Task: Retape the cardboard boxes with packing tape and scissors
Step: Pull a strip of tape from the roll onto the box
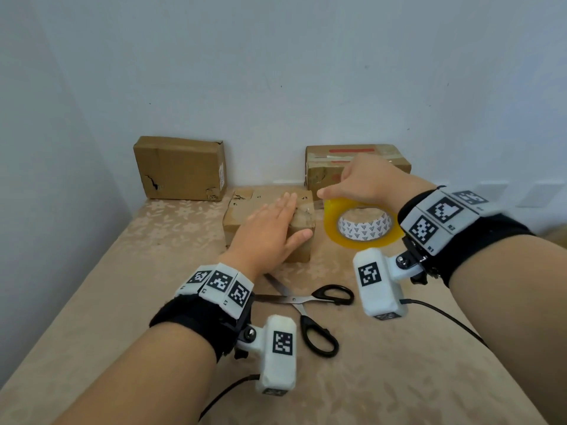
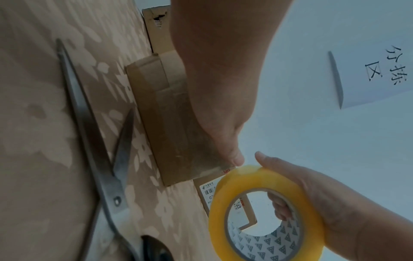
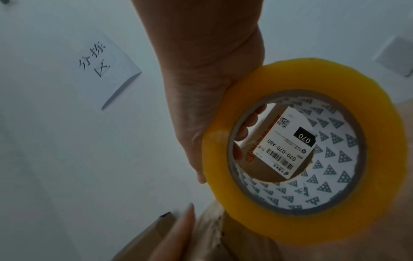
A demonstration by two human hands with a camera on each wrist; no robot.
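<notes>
- Left hand lies flat, fingers straight, on the small box at mid worktop.
- Right hand grips the yellow tape roll, thumb outside and fingers through the core, held just right of that box.
- Scissors lie with blades apart on the worktop, near the wrists.
- Two more boxes stand against the wall: left box, right box.

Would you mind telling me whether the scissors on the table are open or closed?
Open. The scissors lie on the table with blades spread apart and the two black handles splayed.
</notes>
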